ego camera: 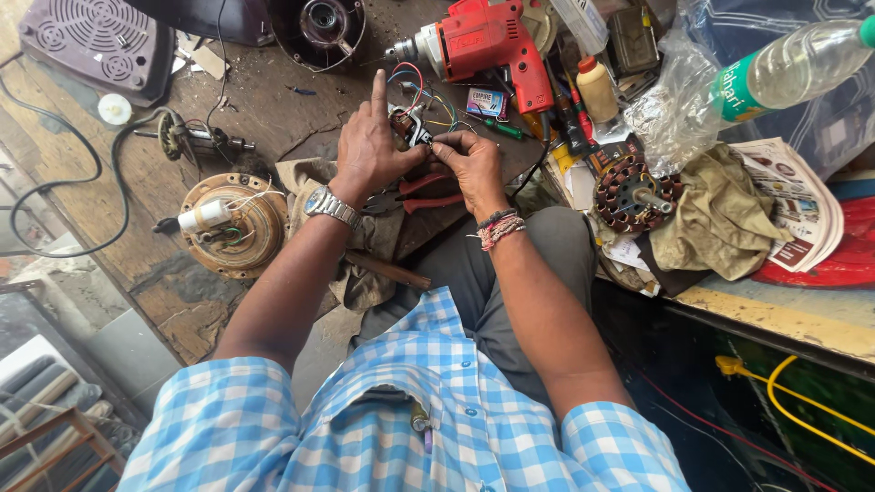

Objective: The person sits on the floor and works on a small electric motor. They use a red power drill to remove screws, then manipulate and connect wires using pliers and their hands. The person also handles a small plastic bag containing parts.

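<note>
Both hands meet over a wooden workbench (264, 109). My left hand (372, 146), with a metal wristwatch, pinches a small black-and-white electrical part (408, 128) with coloured wires (421, 91), its index finger pointing up. My right hand (469, 164), with thread bracelets on the wrist, grips the same part from the right side. Red-handled pliers (421, 193) lie just under the hands.
A red electric drill (488, 41) lies beyond the hands. A fan motor housing (232, 223) sits left, a copper-wound stator (633, 196) right, beside a dirty cloth (725, 214), a plastic bottle (793, 59) and a folded newspaper (802, 205). Black cables (55, 191) trail at left.
</note>
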`<state>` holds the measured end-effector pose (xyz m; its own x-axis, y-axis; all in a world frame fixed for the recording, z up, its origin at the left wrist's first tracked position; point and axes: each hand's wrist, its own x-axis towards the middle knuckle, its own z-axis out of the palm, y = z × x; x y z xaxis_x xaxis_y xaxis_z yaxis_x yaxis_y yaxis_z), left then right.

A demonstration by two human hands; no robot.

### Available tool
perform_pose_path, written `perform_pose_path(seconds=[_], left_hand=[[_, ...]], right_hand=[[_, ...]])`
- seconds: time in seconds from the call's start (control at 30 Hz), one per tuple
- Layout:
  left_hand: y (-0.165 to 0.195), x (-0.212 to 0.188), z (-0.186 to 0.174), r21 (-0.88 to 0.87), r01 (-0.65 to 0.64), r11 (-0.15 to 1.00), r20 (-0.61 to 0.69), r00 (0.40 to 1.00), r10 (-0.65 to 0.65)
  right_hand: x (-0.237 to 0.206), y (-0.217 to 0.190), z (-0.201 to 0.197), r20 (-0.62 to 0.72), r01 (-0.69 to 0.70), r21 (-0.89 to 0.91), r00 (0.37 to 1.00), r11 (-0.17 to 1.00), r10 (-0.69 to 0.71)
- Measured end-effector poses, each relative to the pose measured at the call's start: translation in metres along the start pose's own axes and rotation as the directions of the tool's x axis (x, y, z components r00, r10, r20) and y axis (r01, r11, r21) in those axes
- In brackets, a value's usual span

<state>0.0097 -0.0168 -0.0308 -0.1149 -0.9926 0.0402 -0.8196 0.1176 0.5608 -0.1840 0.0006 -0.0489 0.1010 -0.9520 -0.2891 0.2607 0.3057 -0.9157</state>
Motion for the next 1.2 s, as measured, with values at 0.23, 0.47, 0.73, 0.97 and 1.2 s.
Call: perform_pose_path(seconds=[0.23,0.47,0.73,0.97,1.2], left_hand=[[0.001,0.001,-0.003,0.031,-0.068,0.997,-0.042,0.997,0.07],[0.002,-0.003,0.0,0.027,-0.034,0.999,0.006,0.999,0.034],[-0.006,0.001,0.001,0.015,-0.095,0.995,-0.009,0.995,0.095],[0.01,0.007,-0.015,0.012,-0.039,0.999,-0.036,0.999,0.039],[0.028,0.001,-0.015,0.158,0.061,0.986,0.039,0.997,-0.068]], right_hand=[[0.005,0.011,0.001,-0.034,0.105,-0.111,0.993,0.988,-0.11],[0.0,0.021,0.003,-0.081,0.107,0.011,0.991,0.994,-0.106],[0.009,0.016,0.003,-0.044,0.127,-0.135,0.99,0.983,-0.134],[0.023,-0.016,0.001,0.07,0.067,-0.169,0.996,0.983,-0.056],[0.018,-0.019,-0.007,0.15,0.074,-0.166,0.988,0.983,-0.049]])
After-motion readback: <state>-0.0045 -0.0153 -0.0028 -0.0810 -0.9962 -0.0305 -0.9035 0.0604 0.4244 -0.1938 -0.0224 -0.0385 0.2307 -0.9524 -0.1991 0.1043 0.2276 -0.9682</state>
